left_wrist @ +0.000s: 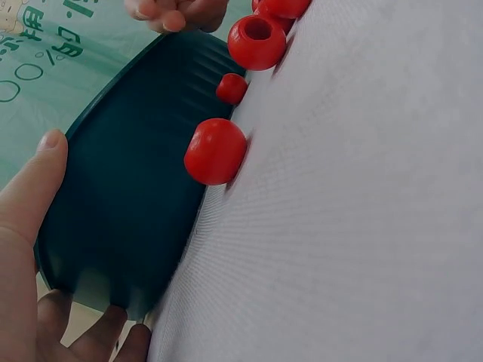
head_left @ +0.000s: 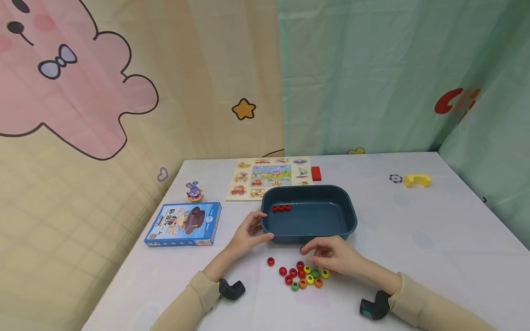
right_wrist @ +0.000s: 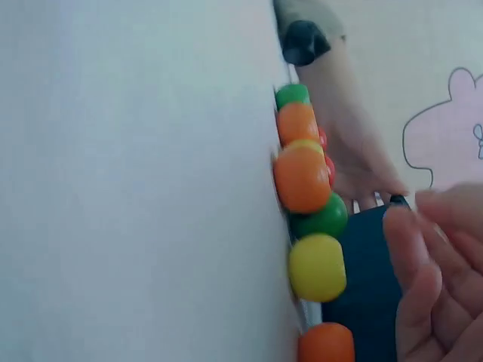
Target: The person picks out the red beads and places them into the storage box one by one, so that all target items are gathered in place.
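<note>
A dark blue rectangular tub (head_left: 308,238) stands mid-table, with a short row of red beads (head_left: 281,208) inside at its left. My left hand (head_left: 250,232) holds its left front corner; in the left wrist view the thumb (left_wrist: 47,170) lies along the rim and the fingers curl round the side. Just in front of the tub, my right hand (head_left: 337,255) hovers near a loose group of red, yellow, green and orange beads (head_left: 302,273). Its fingertips pinch a small black thing (right_wrist: 398,200), mostly hidden. One red bead (head_left: 271,261) lies apart, nearer the left hand.
Behind the tub lies a wooden picture puzzle board (head_left: 244,166) beside a red block (head_left: 316,173). At left are a blue box (head_left: 184,225) and a purple rabbit figure (head_left: 194,191). A yellow arched block (head_left: 417,180) sits far right. Curtains (head_left: 356,82) hang behind the table.
</note>
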A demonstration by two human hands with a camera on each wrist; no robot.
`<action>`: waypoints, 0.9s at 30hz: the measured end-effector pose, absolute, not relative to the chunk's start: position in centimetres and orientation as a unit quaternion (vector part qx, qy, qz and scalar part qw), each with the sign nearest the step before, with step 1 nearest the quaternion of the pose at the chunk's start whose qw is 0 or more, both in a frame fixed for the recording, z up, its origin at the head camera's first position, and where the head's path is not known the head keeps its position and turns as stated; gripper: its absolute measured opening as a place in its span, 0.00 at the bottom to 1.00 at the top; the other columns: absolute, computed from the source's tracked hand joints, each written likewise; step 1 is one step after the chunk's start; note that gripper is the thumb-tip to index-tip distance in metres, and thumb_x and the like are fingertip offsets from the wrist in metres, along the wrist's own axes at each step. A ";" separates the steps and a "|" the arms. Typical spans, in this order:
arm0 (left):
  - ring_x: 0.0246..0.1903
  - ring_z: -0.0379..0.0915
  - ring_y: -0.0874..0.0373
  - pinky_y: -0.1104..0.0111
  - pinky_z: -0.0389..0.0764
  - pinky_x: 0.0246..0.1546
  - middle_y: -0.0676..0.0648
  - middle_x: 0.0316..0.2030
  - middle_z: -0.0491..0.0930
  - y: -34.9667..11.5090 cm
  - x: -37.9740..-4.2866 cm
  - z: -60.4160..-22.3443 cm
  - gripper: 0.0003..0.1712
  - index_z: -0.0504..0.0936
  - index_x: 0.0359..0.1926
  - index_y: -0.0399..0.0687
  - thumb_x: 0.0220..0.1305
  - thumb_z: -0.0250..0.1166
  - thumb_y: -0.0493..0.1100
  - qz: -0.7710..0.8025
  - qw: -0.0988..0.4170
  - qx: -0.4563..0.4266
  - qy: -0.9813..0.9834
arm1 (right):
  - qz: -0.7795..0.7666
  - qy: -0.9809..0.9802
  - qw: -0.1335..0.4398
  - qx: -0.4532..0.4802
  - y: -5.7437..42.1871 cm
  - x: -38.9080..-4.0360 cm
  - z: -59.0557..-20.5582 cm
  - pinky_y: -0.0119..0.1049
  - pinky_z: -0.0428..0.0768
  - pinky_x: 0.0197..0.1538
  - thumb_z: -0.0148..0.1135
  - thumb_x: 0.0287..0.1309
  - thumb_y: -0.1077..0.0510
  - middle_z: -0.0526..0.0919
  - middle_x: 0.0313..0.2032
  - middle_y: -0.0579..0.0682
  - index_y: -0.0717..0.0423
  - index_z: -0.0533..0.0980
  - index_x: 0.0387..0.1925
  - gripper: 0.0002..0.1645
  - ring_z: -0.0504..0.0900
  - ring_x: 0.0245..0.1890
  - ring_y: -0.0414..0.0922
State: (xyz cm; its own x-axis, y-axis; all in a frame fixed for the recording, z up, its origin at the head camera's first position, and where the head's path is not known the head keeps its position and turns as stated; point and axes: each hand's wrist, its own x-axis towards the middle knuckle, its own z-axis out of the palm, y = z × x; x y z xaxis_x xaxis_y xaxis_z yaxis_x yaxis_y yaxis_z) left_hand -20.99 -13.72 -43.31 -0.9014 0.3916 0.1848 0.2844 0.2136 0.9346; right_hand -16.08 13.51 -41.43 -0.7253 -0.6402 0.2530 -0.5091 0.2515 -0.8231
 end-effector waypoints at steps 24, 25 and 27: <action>0.58 0.58 0.44 0.54 0.61 0.58 0.36 0.63 0.54 -13.8 -21.0 -43.3 0.36 0.61 0.56 0.35 0.52 0.67 0.44 0.589 0.052 0.215 0.778 | -0.398 0.864 -0.021 -0.307 13.5 -18.2 -46.5 0.25 0.72 0.21 0.67 0.46 0.52 0.76 0.22 0.32 0.44 0.79 0.39 0.15 0.69 0.17 0.32; 0.58 0.58 0.44 0.54 0.62 0.58 0.36 0.64 0.54 -13.8 -21.0 -43.3 0.36 0.61 0.56 0.35 0.52 0.67 0.44 0.588 0.052 0.215 0.778 | -0.397 0.867 -0.024 -0.302 13.4 -18.1 -46.5 0.25 0.71 0.20 0.67 0.45 0.51 0.75 0.22 0.32 0.44 0.79 0.38 0.14 0.69 0.16 0.32; 0.59 0.58 0.45 0.55 0.61 0.58 0.37 0.64 0.53 -13.8 -21.0 -43.4 0.35 0.61 0.56 0.35 0.52 0.67 0.44 0.589 0.050 0.216 0.777 | -0.392 0.871 -0.031 -0.294 13.3 -18.1 -46.5 0.25 0.70 0.20 0.68 0.45 0.50 0.74 0.20 0.32 0.43 0.80 0.37 0.14 0.68 0.16 0.32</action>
